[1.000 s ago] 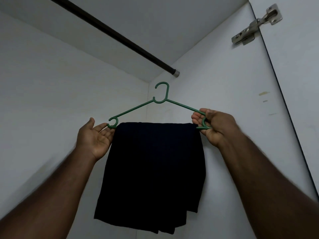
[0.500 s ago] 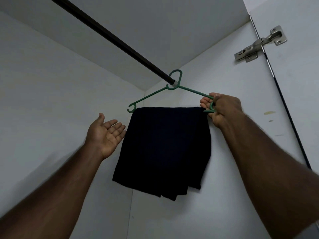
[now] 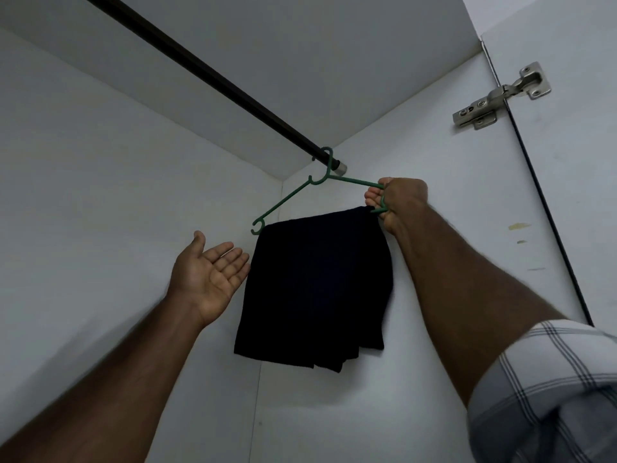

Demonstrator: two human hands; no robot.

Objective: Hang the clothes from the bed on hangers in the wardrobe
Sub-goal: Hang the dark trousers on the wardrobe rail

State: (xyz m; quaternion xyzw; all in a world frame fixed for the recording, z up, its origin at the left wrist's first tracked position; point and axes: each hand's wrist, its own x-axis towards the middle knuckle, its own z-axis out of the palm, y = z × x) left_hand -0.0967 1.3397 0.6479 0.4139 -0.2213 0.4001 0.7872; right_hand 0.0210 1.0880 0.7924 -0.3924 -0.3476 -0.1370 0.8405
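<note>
A green plastic hanger carries a folded dark navy garment over its bar. Its hook sits over the dark wardrobe rail, near the rail's right end at the side wall. My right hand grips the hanger's right end, fingers curled round it, and the hanger tilts down to the left. My left hand is held palm up with straight fingers, just left of the garment and below the hanger's left end, touching nothing.
White wardrobe walls close in on the left, back and right. A metal door hinge sits on the right side panel, with the open door edge beyond it. The rail runs empty toward the upper left.
My right hand raised the hanger and its hook went over the rail. My left hand let go of the hanger's left end and dropped away, palm open.
</note>
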